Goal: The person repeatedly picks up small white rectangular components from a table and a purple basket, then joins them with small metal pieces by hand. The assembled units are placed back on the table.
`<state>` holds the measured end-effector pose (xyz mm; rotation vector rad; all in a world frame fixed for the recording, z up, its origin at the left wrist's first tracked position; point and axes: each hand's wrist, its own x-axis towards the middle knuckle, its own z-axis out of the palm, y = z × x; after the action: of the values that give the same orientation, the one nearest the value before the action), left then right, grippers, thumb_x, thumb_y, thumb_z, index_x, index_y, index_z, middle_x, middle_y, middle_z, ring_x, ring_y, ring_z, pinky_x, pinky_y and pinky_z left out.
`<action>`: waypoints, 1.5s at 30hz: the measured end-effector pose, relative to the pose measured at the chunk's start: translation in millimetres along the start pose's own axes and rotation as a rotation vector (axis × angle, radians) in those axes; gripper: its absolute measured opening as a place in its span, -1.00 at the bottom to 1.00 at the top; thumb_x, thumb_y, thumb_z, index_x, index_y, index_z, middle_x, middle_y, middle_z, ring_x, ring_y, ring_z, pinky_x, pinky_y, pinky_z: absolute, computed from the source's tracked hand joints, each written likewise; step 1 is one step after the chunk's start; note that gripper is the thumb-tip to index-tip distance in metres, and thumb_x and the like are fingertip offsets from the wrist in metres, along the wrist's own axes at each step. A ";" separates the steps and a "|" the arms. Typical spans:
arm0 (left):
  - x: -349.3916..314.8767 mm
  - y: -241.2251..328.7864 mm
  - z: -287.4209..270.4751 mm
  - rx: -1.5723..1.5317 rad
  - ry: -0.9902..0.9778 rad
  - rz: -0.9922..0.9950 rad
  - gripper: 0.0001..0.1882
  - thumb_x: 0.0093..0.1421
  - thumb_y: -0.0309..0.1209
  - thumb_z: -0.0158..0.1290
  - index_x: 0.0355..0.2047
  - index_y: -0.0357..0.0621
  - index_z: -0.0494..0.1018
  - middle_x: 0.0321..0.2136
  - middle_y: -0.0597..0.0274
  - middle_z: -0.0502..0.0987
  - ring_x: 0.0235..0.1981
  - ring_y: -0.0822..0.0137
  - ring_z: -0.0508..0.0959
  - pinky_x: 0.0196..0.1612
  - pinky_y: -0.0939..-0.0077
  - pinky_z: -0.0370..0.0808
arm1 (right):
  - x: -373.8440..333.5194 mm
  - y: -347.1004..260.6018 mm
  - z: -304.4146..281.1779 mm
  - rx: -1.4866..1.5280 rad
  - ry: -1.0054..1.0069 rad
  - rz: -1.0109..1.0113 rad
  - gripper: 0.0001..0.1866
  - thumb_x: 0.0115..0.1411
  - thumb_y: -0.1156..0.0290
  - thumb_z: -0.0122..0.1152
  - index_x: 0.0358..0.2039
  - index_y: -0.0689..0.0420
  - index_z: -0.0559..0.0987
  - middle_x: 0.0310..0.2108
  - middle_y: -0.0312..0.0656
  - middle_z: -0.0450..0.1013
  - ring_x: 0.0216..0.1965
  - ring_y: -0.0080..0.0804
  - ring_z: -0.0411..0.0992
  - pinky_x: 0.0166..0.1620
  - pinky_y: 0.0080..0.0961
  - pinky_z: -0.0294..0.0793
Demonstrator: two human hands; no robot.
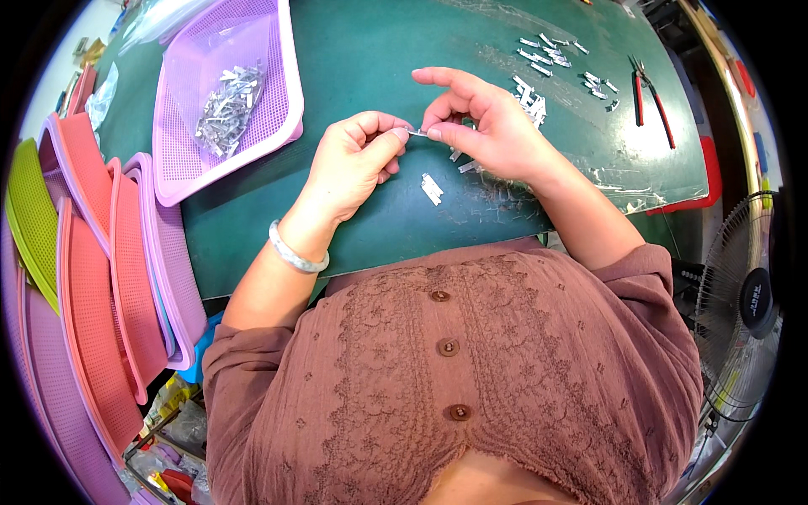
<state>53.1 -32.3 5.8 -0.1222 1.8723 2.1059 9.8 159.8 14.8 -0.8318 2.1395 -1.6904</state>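
Between my two hands is a small silvery metal piece (417,132), mostly hidden by the fingertips. My left hand (358,156) pinches one end between thumb and forefinger. On the other end, the thumb and a bent finger of my right hand (484,122) close, while its forefinger points outward to the left. Just below, a couple of similar metal pieces (432,189) lie side by side on the green tabletop (353,240). More pieces (528,99) are heaped beside and partly behind my right hand.
A purple basket (295,76) at the far left holds a clear bag of metal pieces (229,109). Several loose pieces (551,55) lie far right, near red-handled pliers (652,101). Stacked coloured baskets (101,328) stand left of the table; a fan (732,295) stands at right.
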 end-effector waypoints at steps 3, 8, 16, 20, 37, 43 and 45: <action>0.0 -1.0 -0.2 -0.031 0.014 0.015 -0.85 0.14 -0.41 0.01 -0.35 -0.24 0.46 -0.57 0.42 0.41 -0.63 0.65 0.34 -0.60 0.82 0.28 | 1.2 4.2 -0.5 0.075 0.031 -0.004 -0.53 0.09 0.56 0.08 0.04 0.22 0.28 -0.44 -0.26 0.46 -0.37 -0.58 0.38 -0.24 -0.64 0.36; 0.4 1.6 1.8 -0.066 0.046 0.044 -0.88 0.15 -0.45 0.00 -0.33 -0.23 0.45 -0.58 0.40 0.41 -0.63 0.63 0.34 -0.60 0.80 0.25 | 0.6 0.7 -6.4 0.204 -0.003 0.097 -0.52 0.12 0.55 0.03 0.07 0.26 0.23 -0.42 -0.22 0.48 -0.38 -0.58 0.38 -0.24 -0.66 0.36; -1.3 -0.6 6.2 0.008 0.083 0.149 -0.88 0.13 -0.45 0.02 -0.34 -0.23 0.47 -0.60 0.45 0.40 -0.62 0.66 0.35 -0.59 0.81 0.26 | -1.1 -5.5 -2.9 0.308 0.006 0.164 -0.50 0.11 0.54 0.06 0.08 0.26 0.23 -0.43 -0.24 0.48 -0.41 -0.63 0.36 -0.30 -0.71 0.35; -2.2 -1.7 7.4 0.061 0.080 0.214 -0.85 0.12 -0.47 0.03 -0.30 -0.24 0.47 -0.59 0.45 0.41 -0.61 0.66 0.35 -0.57 0.82 0.27 | -0.7 -2.7 -2.6 0.265 0.026 0.127 -0.48 0.08 0.56 0.10 0.07 0.27 0.23 -0.45 -0.27 0.47 -0.41 -0.64 0.36 -0.30 -0.72 0.34; -2.2 -2.7 8.4 -0.029 0.064 0.219 -0.84 0.10 -0.50 0.05 -0.28 -0.26 0.46 -0.57 0.42 0.43 -0.60 0.64 0.36 -0.57 0.81 0.29 | -4.9 1.1 5.0 -0.247 0.173 -0.285 -0.36 -0.03 0.67 0.14 0.11 0.12 0.23 -0.43 -0.22 0.48 -0.40 -0.51 0.45 -0.23 -0.61 0.40; -2.5 -3.2 7.9 -0.017 0.066 0.235 -0.85 0.10 -0.52 0.05 -0.29 -0.26 0.46 -0.58 0.42 0.42 -0.61 0.64 0.35 -0.57 0.81 0.29 | -4.4 1.7 4.4 -0.255 0.159 -0.286 -0.34 -0.04 0.68 0.14 0.12 0.13 0.21 -0.41 -0.22 0.48 -0.39 -0.52 0.44 -0.23 -0.61 0.39; -2.2 -3.1 7.5 -0.013 0.061 0.235 -0.85 0.10 -0.51 0.05 -0.30 -0.25 0.46 -0.59 0.43 0.41 -0.61 0.65 0.34 -0.56 0.80 0.29 | -4.5 3.1 4.6 -0.256 0.167 -0.283 -0.33 -0.04 0.67 0.15 0.12 0.12 0.21 -0.41 -0.23 0.47 -0.38 -0.52 0.44 -0.24 -0.61 0.39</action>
<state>57.2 -25.0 4.5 0.0336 1.9935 2.2914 15.0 159.4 10.0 -1.1495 2.4883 -1.6883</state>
